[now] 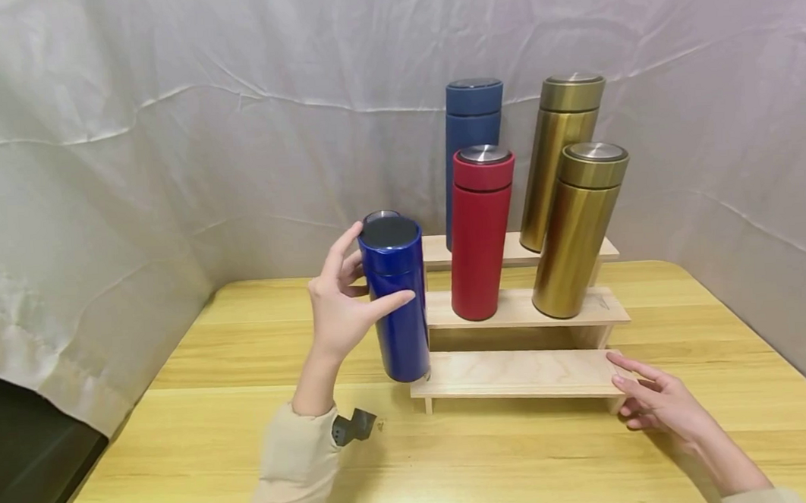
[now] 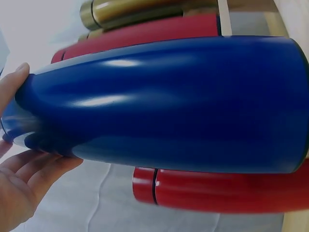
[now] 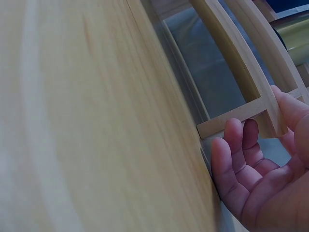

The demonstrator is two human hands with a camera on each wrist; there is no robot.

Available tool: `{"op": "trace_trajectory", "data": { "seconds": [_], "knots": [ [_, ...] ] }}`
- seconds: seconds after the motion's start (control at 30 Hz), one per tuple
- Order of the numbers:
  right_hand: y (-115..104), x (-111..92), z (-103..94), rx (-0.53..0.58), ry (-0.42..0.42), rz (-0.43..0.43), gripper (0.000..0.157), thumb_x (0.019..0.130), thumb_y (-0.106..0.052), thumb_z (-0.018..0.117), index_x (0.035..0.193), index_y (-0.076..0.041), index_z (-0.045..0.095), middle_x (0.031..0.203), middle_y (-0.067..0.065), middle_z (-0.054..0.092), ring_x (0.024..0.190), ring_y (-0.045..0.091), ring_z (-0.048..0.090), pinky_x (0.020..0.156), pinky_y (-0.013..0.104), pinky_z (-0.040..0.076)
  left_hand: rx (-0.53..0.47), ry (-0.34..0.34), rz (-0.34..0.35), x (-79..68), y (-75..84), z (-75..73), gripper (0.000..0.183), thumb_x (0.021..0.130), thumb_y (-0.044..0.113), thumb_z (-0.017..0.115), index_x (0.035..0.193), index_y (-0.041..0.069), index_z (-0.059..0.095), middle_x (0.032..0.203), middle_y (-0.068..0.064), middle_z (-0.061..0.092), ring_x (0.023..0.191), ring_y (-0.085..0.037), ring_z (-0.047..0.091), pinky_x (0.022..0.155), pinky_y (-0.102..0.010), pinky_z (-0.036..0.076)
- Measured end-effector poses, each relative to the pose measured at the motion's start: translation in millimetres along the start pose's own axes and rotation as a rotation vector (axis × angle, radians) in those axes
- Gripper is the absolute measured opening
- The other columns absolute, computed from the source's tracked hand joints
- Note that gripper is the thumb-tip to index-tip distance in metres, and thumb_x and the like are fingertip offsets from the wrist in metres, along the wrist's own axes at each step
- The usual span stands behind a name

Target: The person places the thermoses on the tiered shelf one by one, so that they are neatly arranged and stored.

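My left hand [image 1: 340, 308] grips a shiny blue thermos bottle [image 1: 401, 320] near its cap, thumb on one side and fingers on the other. The bottle is upright, its base overlapping the left end of the lowest step of a wooden tiered stand [image 1: 519, 374]. In the left wrist view the blue bottle [image 2: 183, 106] fills the middle, with a red bottle [image 2: 217, 191] beyond its lower side. At the lowest step's right end, my right hand [image 1: 660, 401] holds the board's corner, its other fingers curled beside the leg [image 3: 229, 119].
On the middle step stand a red bottle [image 1: 482, 240] and a gold bottle [image 1: 576, 242]. A matte blue bottle [image 1: 473, 130] and another gold bottle [image 1: 562, 152] stand on the top step. The stand rests on a wooden table [image 1: 247, 411], with a pale cloth [image 1: 301, 135] behind.
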State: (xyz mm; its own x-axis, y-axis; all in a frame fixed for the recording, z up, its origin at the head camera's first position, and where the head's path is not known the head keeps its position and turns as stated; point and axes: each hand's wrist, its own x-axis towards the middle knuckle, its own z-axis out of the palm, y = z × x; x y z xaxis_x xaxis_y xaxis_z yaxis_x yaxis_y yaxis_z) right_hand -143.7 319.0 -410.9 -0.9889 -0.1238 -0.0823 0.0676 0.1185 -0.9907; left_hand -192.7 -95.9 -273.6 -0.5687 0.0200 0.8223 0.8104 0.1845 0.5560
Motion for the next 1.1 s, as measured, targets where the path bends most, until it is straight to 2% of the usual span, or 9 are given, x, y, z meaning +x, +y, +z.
{"op": "trace_trajectory", "data": {
  "seconds": [0.2, 0.67, 0.83, 0.93, 1.1],
  "knots": [
    [-1, 0, 0.1, -0.001, -0.001, 0.0, 0.036, 0.092, -0.018, 0.051, 0.107, -0.05, 0.055, 0.074, 0.005, 0.058, 0.06, 0.012, 0.058, 0.054, 0.03, 0.052, -0.06, -0.046, -0.023, -3.2, 6.2, 14.3, 0.083, 0.056, 0.002, 0.083, 0.129, 0.01, 0.043, 0.106, -0.011, 0.063, 0.092, -0.019, 0.061, 0.061, -0.035, 0.053],
    [1, -1, -0.2, -0.017, 0.004, 0.002, 0.036, 0.092, -0.018, 0.051, 0.109, -0.05, 0.055, 0.075, 0.005, 0.057, 0.061, 0.012, 0.058, 0.054, 0.03, 0.052, -0.237, -0.142, -0.047, -4.7, 11.4, 51.9, 0.08, 0.053, -0.002, 0.083, 0.122, 0.006, 0.043, 0.103, -0.014, 0.063, 0.084, -0.017, 0.063, 0.059, -0.035, 0.053],
    [1, -1, -0.1, -0.023, 0.006, 0.0, 0.036, 0.092, -0.018, 0.051, 0.109, -0.05, 0.055, 0.076, 0.005, 0.058, 0.061, 0.012, 0.058, 0.054, 0.03, 0.052, -0.23, -0.147, -0.05, -5.2, 12.0, 63.7, 0.078, 0.052, -0.001, 0.084, 0.118, 0.004, 0.043, 0.102, -0.014, 0.063, 0.083, -0.016, 0.064, 0.058, -0.032, 0.053],
    [2, -1, -0.4, -0.015, 0.002, 0.0, 0.036, 0.092, -0.018, 0.051, 0.11, -0.049, 0.055, 0.076, 0.006, 0.058, 0.061, 0.012, 0.058, 0.054, 0.03, 0.052, -0.206, -0.158, -0.077, -5.6, 12.6, 70.8, 0.076, 0.052, 0.002, 0.085, 0.116, 0.002, 0.043, 0.102, -0.015, 0.063, 0.084, -0.017, 0.064, 0.059, -0.029, 0.053],
    [2, 0, -1.0, 0.004, -0.007, 0.0, 0.036, 0.091, -0.017, 0.052, 0.11, -0.048, 0.055, 0.077, 0.006, 0.058, 0.061, 0.012, 0.058, 0.054, 0.03, 0.052, -0.18, -0.172, -0.125, -5.9, 13.5, 83.1, 0.076, 0.051, 0.006, 0.086, 0.114, 0.001, 0.043, 0.103, -0.015, 0.063, 0.084, -0.02, 0.064, 0.057, -0.032, 0.052]
  ]
}}
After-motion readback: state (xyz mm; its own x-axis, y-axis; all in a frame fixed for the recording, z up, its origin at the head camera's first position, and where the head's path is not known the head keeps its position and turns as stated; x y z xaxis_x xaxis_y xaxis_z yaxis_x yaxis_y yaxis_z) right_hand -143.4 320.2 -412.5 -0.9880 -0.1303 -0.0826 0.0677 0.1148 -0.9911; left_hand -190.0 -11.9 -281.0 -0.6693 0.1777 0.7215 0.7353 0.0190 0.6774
